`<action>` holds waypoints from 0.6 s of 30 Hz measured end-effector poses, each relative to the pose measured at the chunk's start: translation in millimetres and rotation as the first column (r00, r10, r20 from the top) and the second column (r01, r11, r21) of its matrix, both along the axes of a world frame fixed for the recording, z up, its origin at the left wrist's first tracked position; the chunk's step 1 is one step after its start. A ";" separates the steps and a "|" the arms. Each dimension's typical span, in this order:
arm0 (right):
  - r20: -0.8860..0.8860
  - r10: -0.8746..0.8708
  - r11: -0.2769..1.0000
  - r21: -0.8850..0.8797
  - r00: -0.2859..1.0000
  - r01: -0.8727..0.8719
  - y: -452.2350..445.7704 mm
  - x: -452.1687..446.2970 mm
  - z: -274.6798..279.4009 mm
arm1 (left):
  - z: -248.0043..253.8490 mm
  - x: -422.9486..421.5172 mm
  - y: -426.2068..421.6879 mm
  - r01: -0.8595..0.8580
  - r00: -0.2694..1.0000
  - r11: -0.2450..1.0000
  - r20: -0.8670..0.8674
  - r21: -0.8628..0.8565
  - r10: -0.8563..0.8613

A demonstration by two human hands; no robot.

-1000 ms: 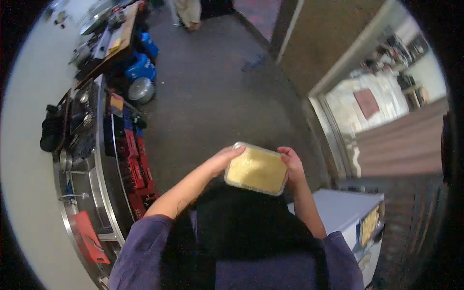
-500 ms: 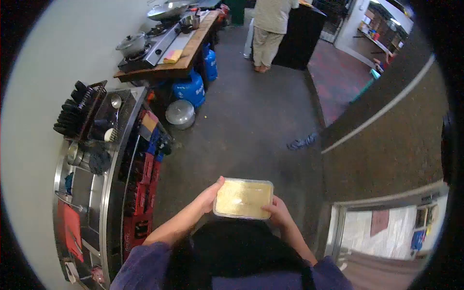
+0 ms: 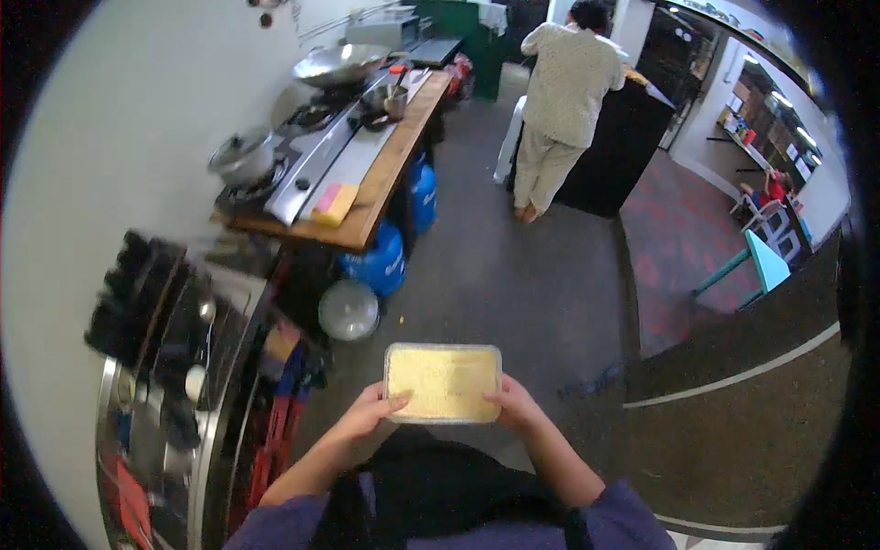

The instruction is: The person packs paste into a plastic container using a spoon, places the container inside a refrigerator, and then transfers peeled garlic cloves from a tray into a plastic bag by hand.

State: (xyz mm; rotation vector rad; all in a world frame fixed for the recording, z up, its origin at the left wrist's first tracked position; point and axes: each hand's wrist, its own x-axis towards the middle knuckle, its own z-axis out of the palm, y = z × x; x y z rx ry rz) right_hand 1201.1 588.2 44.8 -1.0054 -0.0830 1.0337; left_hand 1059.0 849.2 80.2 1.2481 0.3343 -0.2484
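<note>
Gripping opposite ends, the left hand point(image 3: 368, 411) and right hand point(image 3: 521, 405) hold a container point(image 3: 443, 380); floor point(image 3: 477, 247) extends ahead between wooden table point(image 3: 387, 171) and black counter point(image 3: 607, 170).

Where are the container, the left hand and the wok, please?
Container point(image 3: 443, 383), head view: middle of its yellow top.
Left hand point(image 3: 368, 411), head view: middle of the hand.
Wok point(image 3: 340, 66), head view: middle of its bowl.

Head-worn view, forward and down

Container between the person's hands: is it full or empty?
The container isn't empty: pale yellow contents show nearly edge to edge. How deep they go, I cannot tell.
</note>
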 end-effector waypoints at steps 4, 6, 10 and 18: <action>0.109 -0.090 0.996 -0.011 0.990 0.091 42.3 74.8 8.4 | 10.8 124.0 59.5 0.039 0.994 0.967 -0.088 -0.250 -0.063; 0.069 -0.221 0.975 0.019 0.973 0.220 61.7 104.6 20.6 | 6.8 183.7 78.0 0.132 0.991 0.955 0.014 -0.265 -0.134; -0.053 -0.470 0.881 0.031 0.881 0.472 80.8 193.2 20.6 | -13.0 311.5 98.7 0.294 0.950 0.953 0.128 -0.069 -0.284; -0.058 -0.449 0.894 -0.020 0.892 0.449 83.9 434.6 4.4 | -25.0 545.1 93.3 0.232 0.962 0.973 0.151 -0.006 -0.228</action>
